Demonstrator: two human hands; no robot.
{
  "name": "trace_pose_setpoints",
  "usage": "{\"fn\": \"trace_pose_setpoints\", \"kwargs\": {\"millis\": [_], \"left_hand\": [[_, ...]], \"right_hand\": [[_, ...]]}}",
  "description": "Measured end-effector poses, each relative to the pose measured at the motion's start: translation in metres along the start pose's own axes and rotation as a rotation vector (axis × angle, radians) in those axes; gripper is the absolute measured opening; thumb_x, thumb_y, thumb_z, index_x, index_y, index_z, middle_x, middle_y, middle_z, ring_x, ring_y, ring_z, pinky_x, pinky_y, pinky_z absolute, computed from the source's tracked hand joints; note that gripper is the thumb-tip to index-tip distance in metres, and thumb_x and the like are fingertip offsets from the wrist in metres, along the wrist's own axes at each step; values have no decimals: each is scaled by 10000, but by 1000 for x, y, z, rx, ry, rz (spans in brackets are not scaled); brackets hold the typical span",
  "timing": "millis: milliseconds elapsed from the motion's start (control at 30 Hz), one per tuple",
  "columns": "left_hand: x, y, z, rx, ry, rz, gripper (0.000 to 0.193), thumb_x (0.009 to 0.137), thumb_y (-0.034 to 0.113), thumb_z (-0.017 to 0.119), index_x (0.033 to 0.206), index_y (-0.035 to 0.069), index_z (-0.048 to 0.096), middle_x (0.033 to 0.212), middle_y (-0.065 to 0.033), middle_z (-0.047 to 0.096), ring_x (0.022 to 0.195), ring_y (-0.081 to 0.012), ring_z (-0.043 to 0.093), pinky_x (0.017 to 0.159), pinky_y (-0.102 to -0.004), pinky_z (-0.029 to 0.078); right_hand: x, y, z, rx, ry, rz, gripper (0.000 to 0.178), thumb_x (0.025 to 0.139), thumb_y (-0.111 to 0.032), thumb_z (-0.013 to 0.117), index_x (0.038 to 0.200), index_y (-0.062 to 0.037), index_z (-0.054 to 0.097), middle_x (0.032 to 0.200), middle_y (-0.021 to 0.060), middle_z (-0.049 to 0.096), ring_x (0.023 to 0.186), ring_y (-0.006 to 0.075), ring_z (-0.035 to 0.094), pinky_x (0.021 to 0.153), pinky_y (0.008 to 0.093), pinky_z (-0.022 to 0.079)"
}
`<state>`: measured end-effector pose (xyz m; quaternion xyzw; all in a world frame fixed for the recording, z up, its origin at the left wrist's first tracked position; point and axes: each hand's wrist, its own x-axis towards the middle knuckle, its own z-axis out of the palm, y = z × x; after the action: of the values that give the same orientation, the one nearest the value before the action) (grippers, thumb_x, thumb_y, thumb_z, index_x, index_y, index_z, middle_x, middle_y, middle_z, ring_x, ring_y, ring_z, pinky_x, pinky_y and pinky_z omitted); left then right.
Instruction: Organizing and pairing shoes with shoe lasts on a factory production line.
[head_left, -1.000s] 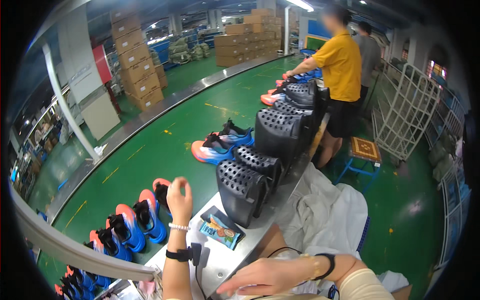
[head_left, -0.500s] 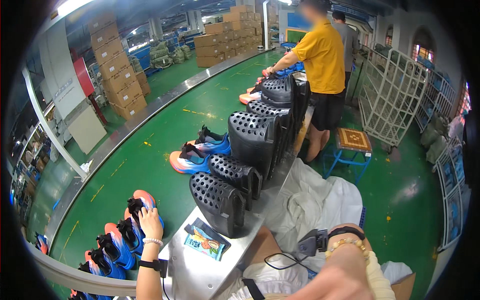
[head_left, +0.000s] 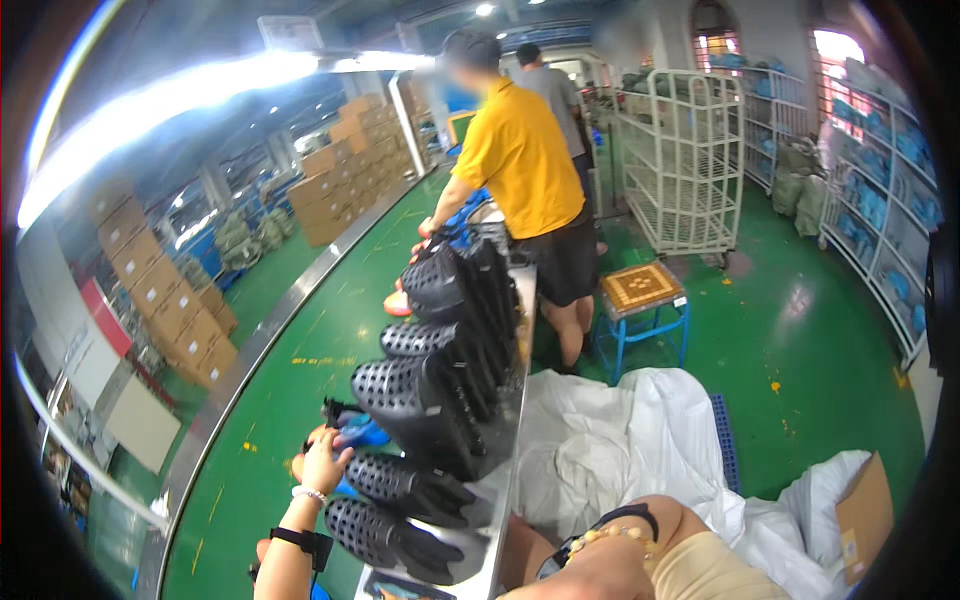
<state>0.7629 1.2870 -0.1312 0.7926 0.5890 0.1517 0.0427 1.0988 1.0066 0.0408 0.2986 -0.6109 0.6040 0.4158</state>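
Observation:
My left hand [head_left: 322,465] reaches over the green worktop, its thumb apart from the fingers. The fingertips are at a pair of blue-and-orange sneakers with black collars; a blue sneaker [head_left: 366,433] shows just beyond them. Whether the fingers touch the nearer shoe, I cannot tell. Right beside the hand is a row of black perforated shoe-shaped forms [head_left: 395,390], standing close together along the metal edge. My right arm, with a bead bracelet [head_left: 612,537] and a black band, lies blurred at the lower edge. The fingers of my right hand are not visible.
A person in a yellow shirt [head_left: 525,160] works farther along the bench. A blue-legged stool [head_left: 640,288], white sheeting [head_left: 590,430] and a carton [head_left: 865,520] are to the right. Wheeled white cage racks [head_left: 685,170] stand behind; stacked cartons [head_left: 165,300] are across the bench.
The view has swung right. My left hand has left the sneaker in the near row and moved forward to the pair beside the black forms. My right arm has shifted lower.

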Motion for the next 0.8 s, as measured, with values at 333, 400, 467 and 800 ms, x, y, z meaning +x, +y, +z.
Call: {"fn": "trace_pose_setpoints", "kwargs": {"millis": [333, 400, 467, 800], "left_hand": [[59, -85, 92, -50, -75, 141, 861, 562, 601, 806, 1252, 123, 611, 1301, -203, 547, 1179, -358, 559, 972, -429, 457], [41, -91, 94, -28, -63, 173, 769, 582, 556, 809, 1193, 123, 636, 1261, -209, 554, 1134, -366, 576, 947, -433, 471], [6, -102, 84, 29, -40, 246, 583, 620, 464, 813, 1076, 124, 687, 1180, -222, 567, 1045, -381, 610, 897, -440, 500], [-161, -60, -10, 143, -147, -332, 357, 753, 313, 722, 1021, 80, 691, 1114, -185, 557, 940, -372, 631, 852, -447, 508]], "right_hand": [[-5, 4, -42, -283, 56, -21, 193, 963, -110, 560, 1022, 60, 630, 910, 170, 670, 756, 313, 658, 655, 354, 521], [-17, 25, -60, -751, 204, -35, 148, 939, -110, 572, 1005, 17, 606, 877, 129, 661, 716, 250, 655, 643, 304, 523], [-3, 38, -63, -1139, 390, 241, 153, 909, -181, 619, 951, -36, 595, 773, 88, 633, 643, 248, 640, 579, 318, 525], [-2, 139, -59, -1792, 204, 970, 555, 851, -569, 597, 847, -15, 569, 628, 129, 639, 588, 280, 664, 539, 384, 527]]}}
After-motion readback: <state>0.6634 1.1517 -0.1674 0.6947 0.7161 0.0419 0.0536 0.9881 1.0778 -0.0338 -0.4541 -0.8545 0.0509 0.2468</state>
